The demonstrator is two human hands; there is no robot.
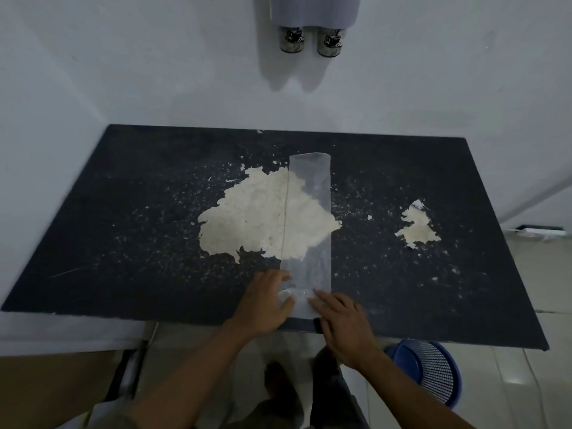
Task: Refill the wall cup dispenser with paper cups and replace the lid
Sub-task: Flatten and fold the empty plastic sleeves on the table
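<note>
Left hand (pixel 264 305): our fingers spread flat, pressing the near end of the plastic sleeve (pixel 308 218), gripping nothing.
Plastic sleeve: flat on the table (pixel 123 212), running toward 12 o'clock.
Right hand (pixel 343 326): fingers flat on the sleeve's corner.
Dispenser (pixel 312 10): at 12 o'clock on the wall, two cups (pixel 328 44) poking out.

Dispenser (pixel 314 10) top beyond upper edge

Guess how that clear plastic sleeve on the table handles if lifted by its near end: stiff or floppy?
Probably floppy: the plastic sleeve lies flat and empty on the table, see-through and thin-looking. Likely very light, so it may slide or drift when pushed. The crumpled near end under the left hand and right hand suggests it creases easily.
</note>
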